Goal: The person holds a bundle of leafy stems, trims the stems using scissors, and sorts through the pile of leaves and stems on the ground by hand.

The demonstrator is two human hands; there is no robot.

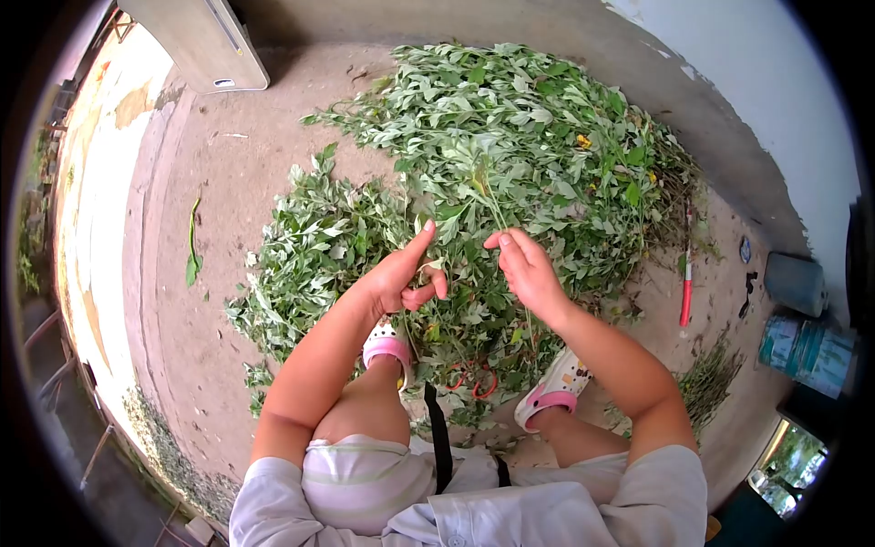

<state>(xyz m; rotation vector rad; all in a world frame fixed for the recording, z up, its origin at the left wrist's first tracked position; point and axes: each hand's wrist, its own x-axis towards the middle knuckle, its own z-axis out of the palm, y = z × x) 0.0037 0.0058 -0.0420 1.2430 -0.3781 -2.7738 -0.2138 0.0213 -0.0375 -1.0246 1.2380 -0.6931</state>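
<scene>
Between the thumb and fingers of my right hand (529,269) is a leafy green stem (495,202), its leaves pointing up and away from me. My left hand (410,278) is just left of it, thumb stretched out and apart from the half-curled fingers. A small pale leaf lies against those fingers; whether they grip it I cannot tell. Both hands hover over the heaped cut plants: a smaller pile (305,232) on the left and a large pile (547,118) beyond. Scissors with orange-red handles (485,381) lie among the leaves between my feet, their blades hidden.
A red-handled tool (685,301) lies on the concrete floor to the right. Beyond it stand a blue-grey container (795,283) and a teal patterned one (807,354). A single green sprig (192,246) lies at left. A pale panel (196,46) stands back left; a wall runs behind.
</scene>
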